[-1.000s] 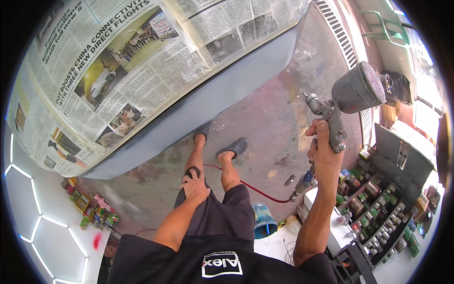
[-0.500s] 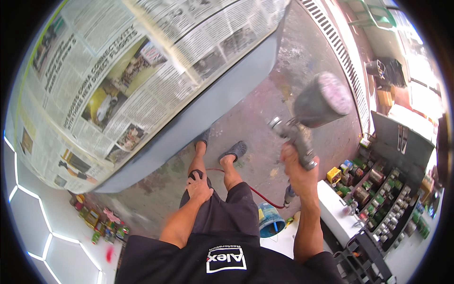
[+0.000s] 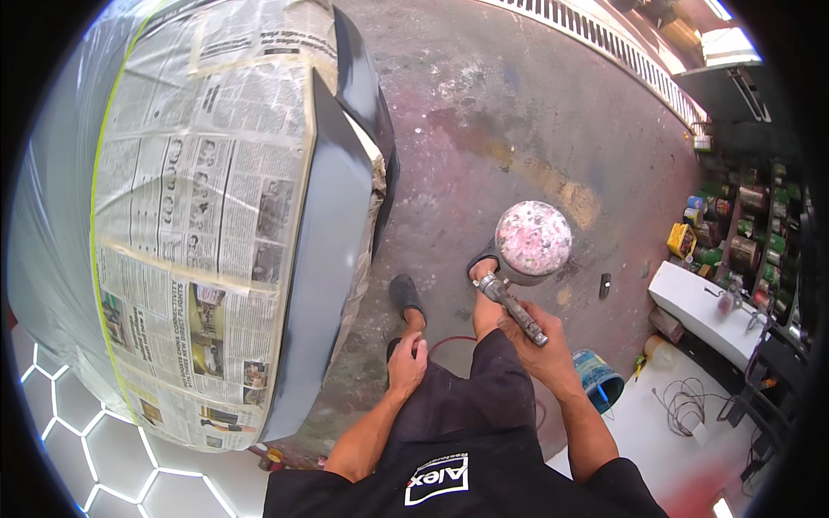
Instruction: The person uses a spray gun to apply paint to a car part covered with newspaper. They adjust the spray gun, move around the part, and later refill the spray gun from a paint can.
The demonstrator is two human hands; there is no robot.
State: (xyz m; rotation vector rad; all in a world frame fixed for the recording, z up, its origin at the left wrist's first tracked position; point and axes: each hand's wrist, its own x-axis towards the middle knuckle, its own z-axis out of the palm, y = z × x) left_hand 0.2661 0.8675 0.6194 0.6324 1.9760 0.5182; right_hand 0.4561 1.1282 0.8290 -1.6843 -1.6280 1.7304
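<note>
Newspaper masking (image 3: 203, 229) and a grey body panel (image 3: 326, 233) stand left of your left hand (image 3: 408, 364), whose fingers (image 3: 420, 348) I cannot tell as together or apart, then comes a gravity-feed spray gun (image 3: 509, 304), its paint-spattered cup (image 3: 534, 235) just beyond your right hand (image 3: 539, 347), which is clamped round the gun, with a blue bucket (image 3: 596, 371) just right.

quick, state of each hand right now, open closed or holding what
Left hand: over the dark cloth shorts, no object visible in it; open or closed cannot be told.
Right hand: closed around the grey metal spray gun.
</note>
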